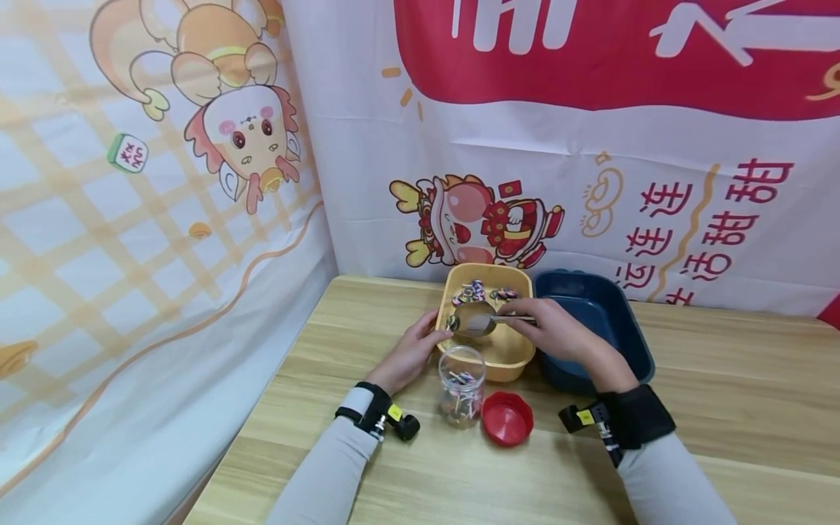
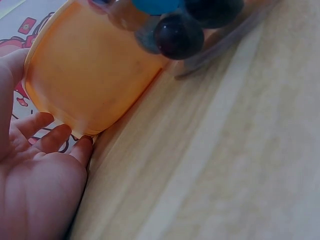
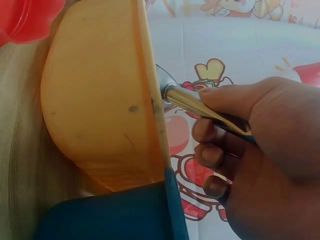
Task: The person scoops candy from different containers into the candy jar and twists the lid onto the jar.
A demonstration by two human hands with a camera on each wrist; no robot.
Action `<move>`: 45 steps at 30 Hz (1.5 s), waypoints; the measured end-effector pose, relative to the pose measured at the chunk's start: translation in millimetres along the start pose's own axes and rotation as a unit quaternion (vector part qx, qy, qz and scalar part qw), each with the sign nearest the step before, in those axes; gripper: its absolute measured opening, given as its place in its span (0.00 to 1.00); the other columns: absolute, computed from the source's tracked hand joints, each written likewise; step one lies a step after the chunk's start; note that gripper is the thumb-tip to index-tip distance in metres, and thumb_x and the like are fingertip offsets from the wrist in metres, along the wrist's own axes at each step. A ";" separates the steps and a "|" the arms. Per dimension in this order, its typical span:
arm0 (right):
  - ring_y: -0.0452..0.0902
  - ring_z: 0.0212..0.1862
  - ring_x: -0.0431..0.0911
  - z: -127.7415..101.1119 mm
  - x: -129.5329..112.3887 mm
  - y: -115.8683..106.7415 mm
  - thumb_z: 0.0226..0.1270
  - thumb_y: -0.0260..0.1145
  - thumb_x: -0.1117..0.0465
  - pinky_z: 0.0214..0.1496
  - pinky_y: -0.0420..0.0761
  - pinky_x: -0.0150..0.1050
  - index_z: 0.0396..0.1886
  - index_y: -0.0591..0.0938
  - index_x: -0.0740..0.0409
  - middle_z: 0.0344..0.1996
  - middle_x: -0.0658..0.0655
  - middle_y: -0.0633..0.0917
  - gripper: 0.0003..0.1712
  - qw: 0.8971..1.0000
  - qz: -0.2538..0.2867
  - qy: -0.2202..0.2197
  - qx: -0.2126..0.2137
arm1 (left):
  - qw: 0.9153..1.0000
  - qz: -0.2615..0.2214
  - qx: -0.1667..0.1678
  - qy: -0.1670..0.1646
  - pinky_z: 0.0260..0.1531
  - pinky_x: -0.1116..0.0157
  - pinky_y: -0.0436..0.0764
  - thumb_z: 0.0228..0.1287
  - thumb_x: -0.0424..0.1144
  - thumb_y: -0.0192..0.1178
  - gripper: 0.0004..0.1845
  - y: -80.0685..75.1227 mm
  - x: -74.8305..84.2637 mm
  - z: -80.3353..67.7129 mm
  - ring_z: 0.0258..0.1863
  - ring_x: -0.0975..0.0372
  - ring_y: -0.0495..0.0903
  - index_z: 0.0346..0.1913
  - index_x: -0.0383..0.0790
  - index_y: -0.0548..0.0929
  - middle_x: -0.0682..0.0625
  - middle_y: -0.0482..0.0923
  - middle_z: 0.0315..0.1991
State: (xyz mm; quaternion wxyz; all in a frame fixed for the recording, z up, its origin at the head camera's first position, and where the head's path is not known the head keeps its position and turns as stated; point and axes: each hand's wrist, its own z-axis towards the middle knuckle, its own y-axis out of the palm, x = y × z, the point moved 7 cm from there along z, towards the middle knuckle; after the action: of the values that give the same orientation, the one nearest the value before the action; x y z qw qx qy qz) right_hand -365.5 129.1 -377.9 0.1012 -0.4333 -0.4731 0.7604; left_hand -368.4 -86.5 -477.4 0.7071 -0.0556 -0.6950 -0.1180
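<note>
A yellow tub [image 1: 508, 350] with small colourful candies [image 1: 474, 293] sits on the wooden table. My right hand [image 1: 554, 329] grips the handle of a metal spoon [image 1: 477, 321] whose bowl hangs over the tub; its handle [image 3: 200, 105] crosses the tub's rim [image 3: 150, 100]. My left hand [image 1: 413, 354] rests with straight fingers [image 2: 55, 137] against the tub's left side [image 2: 90, 75]. A clear jar [image 1: 462, 386] with a few candies stands in front of the tub, with its red lid [image 1: 507, 418] beside it.
A dark blue tub [image 1: 610, 321] sits directly right of the yellow one, touching it [image 3: 110, 215]. Printed banners hang behind and to the left. The table's left edge [image 1: 262, 408] runs close to my left forearm.
</note>
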 end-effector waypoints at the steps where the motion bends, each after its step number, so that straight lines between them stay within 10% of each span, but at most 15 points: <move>1: 0.79 0.49 0.49 0.0 -0.4 0.5 0.79 0.59 0.61 0.55 0.85 0.48 0.62 0.83 0.56 0.53 0.55 0.86 0.17 1.000 0.000 0.001 -0.005 | 1.000 0.000 0.000 0.001 0.77 0.57 0.60 0.75 0.34 0.56 0.35 -0.1 0.3 -0.4 0.77 0.51 0.60 0.81 0.39 0.56 0.40 0.57 0.79; 12: 0.79 0.52 0.48 -2.3 -3.6 5.8 0.79 0.59 0.62 0.59 0.84 0.51 0.63 0.83 0.55 0.56 0.55 0.86 0.17 0.998 0.016 -0.007 -0.056 | 1.000 -0.006 -0.005 0.011 0.78 0.56 0.59 0.74 0.34 0.56 0.36 -1.0 0.8 0.5 0.78 0.49 0.59 0.81 0.39 0.56 0.38 0.55 0.80; 23: 0.74 0.29 0.43 10.9 -0.4 31.2 0.74 0.66 0.60 0.34 0.69 0.38 0.38 0.86 0.54 0.27 0.46 0.83 0.05 0.981 -0.196 -0.002 0.008 | 1.000 -0.010 -0.002 0.016 0.76 0.57 0.62 0.74 0.33 0.56 0.36 -0.2 -0.2 -1.1 0.77 0.48 0.59 0.81 0.38 0.56 0.37 0.54 0.80; 36: 0.74 0.32 0.45 9.5 2.6 24.4 0.76 0.63 0.63 0.33 0.78 0.37 0.49 0.82 0.59 0.32 0.49 0.82 0.08 0.988 -0.150 -0.010 0.044 | 1.000 -0.006 -0.007 0.013 0.75 0.57 0.64 0.76 0.33 0.54 0.34 -1.4 1.4 -0.4 0.76 0.48 0.62 0.81 0.40 0.57 0.38 0.56 0.79; 45: 0.76 0.42 0.49 6.5 0.3 3.9 0.82 0.55 0.58 0.45 0.82 0.44 0.62 0.78 0.60 0.42 0.55 0.83 0.17 0.998 -0.016 -0.001 0.063 | 1.000 -0.002 -0.009 0.011 0.78 0.55 0.58 0.74 0.34 0.56 0.37 -1.5 0.6 0.4 0.78 0.49 0.57 0.81 0.38 0.54 0.39 0.52 0.81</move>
State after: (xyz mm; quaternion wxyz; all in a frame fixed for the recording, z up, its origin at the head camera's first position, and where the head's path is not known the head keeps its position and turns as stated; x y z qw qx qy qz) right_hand -369.6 123.1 -380.1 0.1400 -0.4174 -0.4316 0.7873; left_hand -369.2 -87.9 -476.9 0.7142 -0.0595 -0.6859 -0.1263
